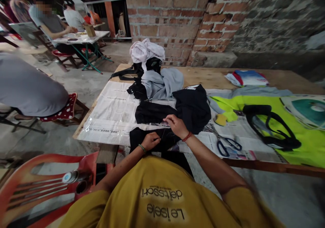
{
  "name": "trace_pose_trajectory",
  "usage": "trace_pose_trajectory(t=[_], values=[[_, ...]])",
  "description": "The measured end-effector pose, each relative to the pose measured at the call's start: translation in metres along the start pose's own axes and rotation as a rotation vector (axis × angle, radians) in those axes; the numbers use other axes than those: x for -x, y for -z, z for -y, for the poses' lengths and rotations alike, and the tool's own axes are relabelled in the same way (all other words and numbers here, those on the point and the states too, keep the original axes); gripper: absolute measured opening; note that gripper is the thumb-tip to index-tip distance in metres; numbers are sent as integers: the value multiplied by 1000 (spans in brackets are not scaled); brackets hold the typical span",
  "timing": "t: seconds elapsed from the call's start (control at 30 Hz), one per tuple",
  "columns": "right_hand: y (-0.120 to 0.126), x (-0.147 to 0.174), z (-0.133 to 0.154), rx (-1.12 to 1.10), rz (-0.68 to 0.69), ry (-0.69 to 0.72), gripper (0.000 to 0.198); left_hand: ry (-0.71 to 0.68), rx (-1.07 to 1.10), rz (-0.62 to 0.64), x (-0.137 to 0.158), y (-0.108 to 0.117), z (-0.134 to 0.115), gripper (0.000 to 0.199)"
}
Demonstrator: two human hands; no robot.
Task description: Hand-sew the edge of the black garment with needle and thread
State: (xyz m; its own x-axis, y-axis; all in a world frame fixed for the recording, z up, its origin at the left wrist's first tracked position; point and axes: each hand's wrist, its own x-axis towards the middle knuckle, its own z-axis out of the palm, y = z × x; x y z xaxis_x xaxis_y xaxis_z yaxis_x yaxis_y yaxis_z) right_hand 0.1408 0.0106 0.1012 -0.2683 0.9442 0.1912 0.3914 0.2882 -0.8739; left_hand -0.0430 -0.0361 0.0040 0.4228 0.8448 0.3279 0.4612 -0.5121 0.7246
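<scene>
Left hand (151, 141) grips black cloth (167, 139) beneath it, soft and light-looking, likely best held by its edge; right hand (177, 126), beyond and rightward, is pinched together, on what I cannot tell.

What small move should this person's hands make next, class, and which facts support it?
Perhaps the right hand should draw gently away while the left hand steadies the near black cloth. The left hand rests on that cloth, and the right hand's grip looks pinched; anything held there is too small to tell.
</scene>
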Motion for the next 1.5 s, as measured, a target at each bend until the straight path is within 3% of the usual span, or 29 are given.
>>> trace_pose_trajectory(t=[0.17,0.47,0.8,1.07,1.5], values=[[51,-17,-10,411,-235,297,19,19,19,3,0,0,-1,22],[120,-29,-32,740,-477,341,25,40,19,14,0,0,-1,22],[171,-44,-39,989,-522,257,29,12,25,1,1,-1,3,21],[209,-44,-32,1160,-443,-5,30,34,34,13,1,0,2,20],[274,-22,-40,1348,-570,-249,33,55,19,24,1,1,2,21]])
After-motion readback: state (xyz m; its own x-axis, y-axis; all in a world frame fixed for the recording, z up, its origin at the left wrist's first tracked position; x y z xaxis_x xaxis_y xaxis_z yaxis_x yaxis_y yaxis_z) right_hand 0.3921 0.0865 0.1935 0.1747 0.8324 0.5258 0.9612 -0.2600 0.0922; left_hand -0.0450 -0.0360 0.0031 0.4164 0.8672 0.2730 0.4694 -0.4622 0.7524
